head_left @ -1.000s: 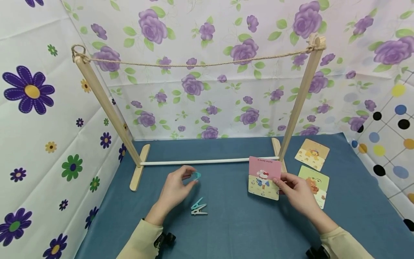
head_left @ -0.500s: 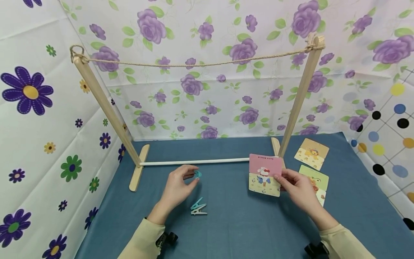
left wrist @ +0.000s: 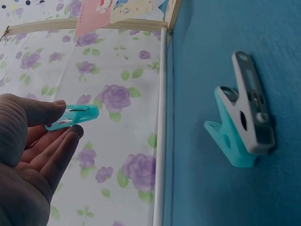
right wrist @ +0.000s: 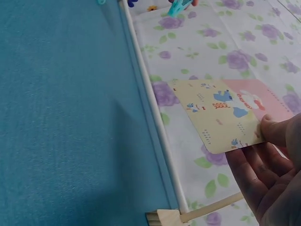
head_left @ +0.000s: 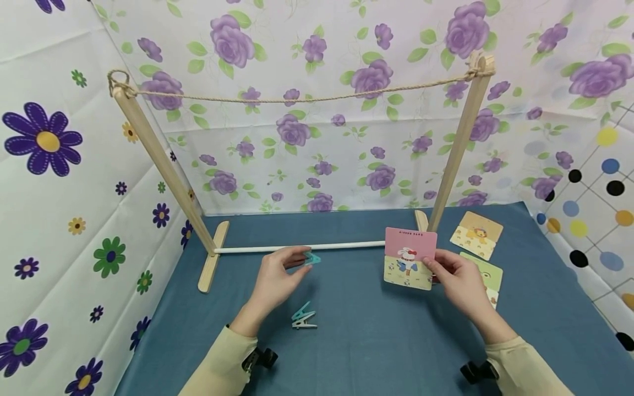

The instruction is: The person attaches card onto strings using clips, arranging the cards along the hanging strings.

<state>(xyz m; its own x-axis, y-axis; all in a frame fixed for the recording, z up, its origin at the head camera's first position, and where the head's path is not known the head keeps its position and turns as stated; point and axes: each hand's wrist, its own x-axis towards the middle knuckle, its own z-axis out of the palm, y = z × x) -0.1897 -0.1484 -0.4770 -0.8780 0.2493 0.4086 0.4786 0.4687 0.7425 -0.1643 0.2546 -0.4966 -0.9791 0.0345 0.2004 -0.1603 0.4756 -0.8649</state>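
Observation:
My left hand (head_left: 278, 278) pinches a turquoise clothespin (head_left: 311, 258) between thumb and fingers, held above the table; the left wrist view shows the same clothespin (left wrist: 73, 116) from the side. In my right hand (head_left: 463, 279) is a pink and yellow card (head_left: 408, 258) with a rabbit picture, gripped at its right edge by thumb and fingers. Below the left hand, a second turquoise clothespin (head_left: 301, 311) and a grey one (head_left: 304, 321) lie together on the blue cloth (head_left: 366, 341). The hands are apart, both in front of the wooden frame.
Two wooden posts (head_left: 158, 159) stand left and right, with a rope (head_left: 317, 100) tied between their tops. A white rod (head_left: 297, 248) joins them low down. An orange card (head_left: 477, 235) and a green card (head_left: 490, 278), partly behind the right hand, lie on the right.
The right hand has lifted the pink card slightly up and to the right. My left hand has moved a little up and right with the clothespin. The other clothespins have not moved.

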